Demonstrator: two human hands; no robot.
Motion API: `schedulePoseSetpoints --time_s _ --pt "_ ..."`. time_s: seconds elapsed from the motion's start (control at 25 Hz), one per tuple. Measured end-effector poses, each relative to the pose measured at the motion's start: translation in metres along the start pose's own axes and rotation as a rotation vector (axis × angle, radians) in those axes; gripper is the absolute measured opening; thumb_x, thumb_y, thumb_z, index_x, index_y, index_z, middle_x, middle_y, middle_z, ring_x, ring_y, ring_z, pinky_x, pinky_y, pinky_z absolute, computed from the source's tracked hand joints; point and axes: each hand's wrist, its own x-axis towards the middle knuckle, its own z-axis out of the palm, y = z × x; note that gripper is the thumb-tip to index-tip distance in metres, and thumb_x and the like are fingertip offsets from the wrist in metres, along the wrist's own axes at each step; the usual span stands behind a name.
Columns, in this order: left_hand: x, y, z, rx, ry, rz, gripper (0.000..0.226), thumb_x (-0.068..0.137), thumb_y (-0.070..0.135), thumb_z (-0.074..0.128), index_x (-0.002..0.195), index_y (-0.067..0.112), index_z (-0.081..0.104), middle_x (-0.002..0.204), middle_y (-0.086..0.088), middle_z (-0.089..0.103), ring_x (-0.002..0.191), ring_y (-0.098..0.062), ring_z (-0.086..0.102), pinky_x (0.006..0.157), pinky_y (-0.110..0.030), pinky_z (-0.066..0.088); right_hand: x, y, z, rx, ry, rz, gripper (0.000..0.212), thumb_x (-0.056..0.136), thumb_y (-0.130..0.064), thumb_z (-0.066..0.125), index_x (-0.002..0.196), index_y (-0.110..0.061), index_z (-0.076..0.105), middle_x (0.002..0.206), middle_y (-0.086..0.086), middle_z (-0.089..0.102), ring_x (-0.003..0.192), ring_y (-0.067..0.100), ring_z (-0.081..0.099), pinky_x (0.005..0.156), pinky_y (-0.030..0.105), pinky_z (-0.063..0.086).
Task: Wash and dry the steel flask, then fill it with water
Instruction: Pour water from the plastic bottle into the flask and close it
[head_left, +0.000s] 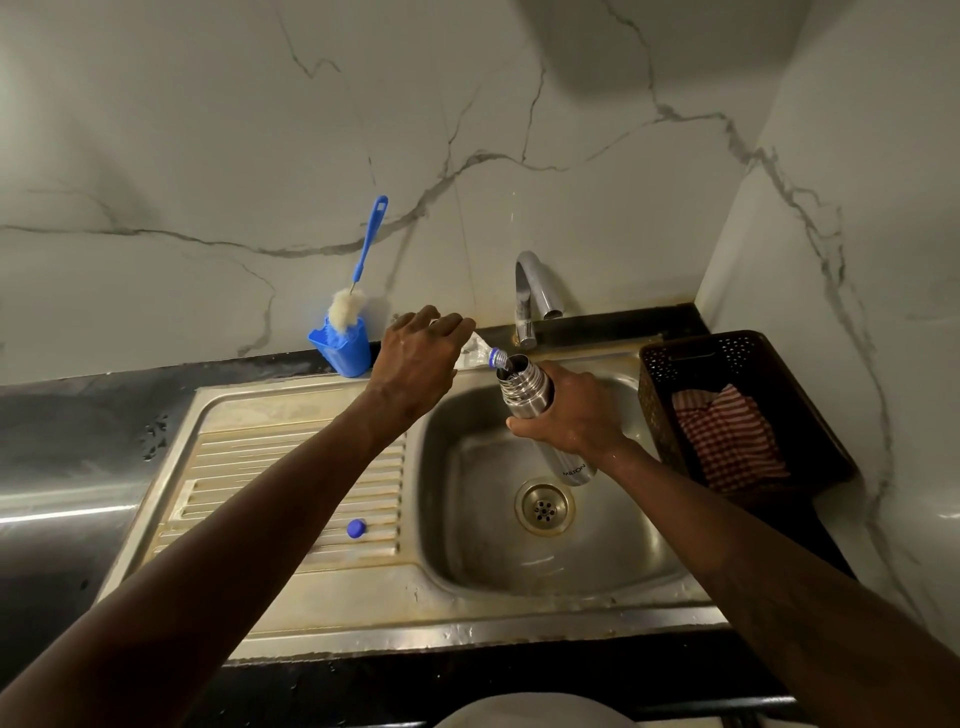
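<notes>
Sink basin (613, 545), centre-right of frame: steel flask (524, 387) held above it, tilted, mouth uppermost.

Risks (judged):
- The flask mouth is narrow. The plastic bottle (480, 354) only meets its rim, so a small change of angle would send water down the outside.
- The right hand (576, 415) looks wet, so smooth steel could slide in the grip.
- Overfilling is possible, as the level inside is not visible.
- The blue cap (356, 528) lies loose on the drainboard, lower centre-left, and could be knocked off.

Fingers:
- Right fingers (550, 376) are curled close round the flask's upper body.
- The left hand (415, 358), mid-frame, grips the bottle from above. Its fingers (452, 322) are curled, and the bottle's body is mostly hidden beneath them.
</notes>
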Motion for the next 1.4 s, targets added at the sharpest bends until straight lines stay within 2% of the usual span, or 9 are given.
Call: schedulePoseSetpoints --time_s 0.68,1.0,1.16,1.4 --pt "0.0007 -0.0014 -0.0054 0.098 0.003 0.072 0.059 0.071 0.003 0.086 0.126 0.012 0.066 0.117 -0.006 0.072 0.109 -0.034 0.064 0.088 -0.047 0.053 0.0006 0.0027 0.0019 -0.010 -0.020 0.008 0.066 0.064 -0.064 0.085 0.118 -0.031 0.065 0.103 -0.007 0.077 0.087 0.011 0.070 0.082 0.028 0.056" --pt "0.0016 -0.0051 -0.0043 0.131 0.030 0.097 0.055 0.076 0.003 0.083 0.127 0.012 0.066 0.122 -0.007 0.070 0.112 -0.035 0.063 0.092 -0.048 0.053 -0.0001 0.0005 0.0008 -0.023 -0.026 0.005 0.069 0.065 -0.063 0.086 0.122 -0.031 0.063 0.107 -0.006 0.076 0.091 0.013 0.070 0.085 0.031 0.057" --pt "0.0025 -0.0055 -0.0042 0.141 0.042 0.108 0.056 0.077 0.003 0.083 0.129 0.012 0.065 0.122 -0.008 0.070 0.111 -0.034 0.063 0.093 -0.048 0.052 -0.0006 0.0002 0.0020 -0.048 -0.024 0.008 0.071 0.065 -0.065 0.085 0.123 -0.031 0.063 0.108 -0.006 0.076 0.091 0.014 0.071 0.082 0.026 0.052" --pt "0.0033 -0.0044 -0.0033 0.156 0.062 0.128 0.055 0.079 0.004 0.082 0.130 0.013 0.064 0.123 -0.007 0.069 0.113 -0.034 0.062 0.094 -0.047 0.051 0.0003 -0.0014 0.0042 -0.063 -0.020 0.006 0.072 0.063 -0.068 0.082 0.123 -0.032 0.063 0.106 -0.006 0.076 0.092 0.014 0.071 0.086 0.032 0.057"
